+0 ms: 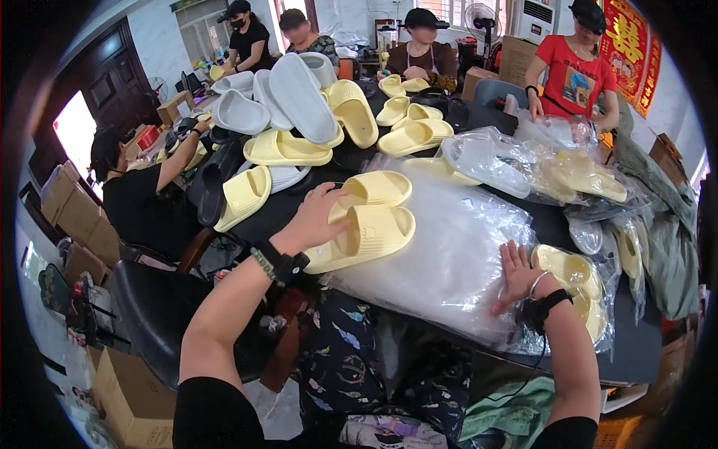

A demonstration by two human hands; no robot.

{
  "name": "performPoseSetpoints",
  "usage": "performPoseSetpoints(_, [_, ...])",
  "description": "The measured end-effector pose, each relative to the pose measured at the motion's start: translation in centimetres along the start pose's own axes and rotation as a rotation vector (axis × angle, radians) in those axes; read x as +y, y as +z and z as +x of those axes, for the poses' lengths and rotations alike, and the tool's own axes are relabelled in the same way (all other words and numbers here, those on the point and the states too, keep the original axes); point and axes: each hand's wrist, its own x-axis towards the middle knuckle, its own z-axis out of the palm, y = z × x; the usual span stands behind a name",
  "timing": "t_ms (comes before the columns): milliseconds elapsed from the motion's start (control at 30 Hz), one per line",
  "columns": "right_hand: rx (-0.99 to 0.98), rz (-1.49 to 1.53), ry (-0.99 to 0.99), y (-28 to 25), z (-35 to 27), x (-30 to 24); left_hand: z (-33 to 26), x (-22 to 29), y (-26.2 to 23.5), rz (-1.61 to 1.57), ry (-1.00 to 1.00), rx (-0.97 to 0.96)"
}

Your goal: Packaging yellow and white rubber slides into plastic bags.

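Bags (456, 251) lie beneath the right hand (518, 278), spread flat at their right edge, the left hand (315, 218) gripping yellow slippers (380, 230) at their left.

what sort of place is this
Likely a small slipper-packing workshop: loose yellow slides lie about the black table, clear plastic bags are spread among them, and bagged slides sit at the right.

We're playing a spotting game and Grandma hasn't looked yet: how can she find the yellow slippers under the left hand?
On the big black table, find the shiny stack of clear plastic bags near the close edge. At its left side sit two pale yellow slippers, side by side, toes pointing right. Unlike the other yellow ones, these have the camera wearer's left hand on them.
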Motion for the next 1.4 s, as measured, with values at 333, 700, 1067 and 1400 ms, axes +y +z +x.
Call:
performPoseSetpoints(333, [0.019,-0.007,-0.015,0.2,0.1,0.0,-4.5,3.6,-3.1,0.151,0.067,-0.020])
performPoseSetpoints(700, [0.011,0.016,-0.009,0.0,0.2,-0.1,-6.8,2.6,-2.5,0.251,-0.180,-0.504])
performPoseSetpoints(1067, [0.034,-0.013,-0.010,0.5,-0.1,0.3,-1.9,8.1,-11.2,-0.018,0.037,-0.370])
performPoseSetpoints(1400, [0.040,-0.010,-0.010,0.4,-0.1,0.0,4.9,10.4,-20.4,-0.284,-0.056,-0.212])
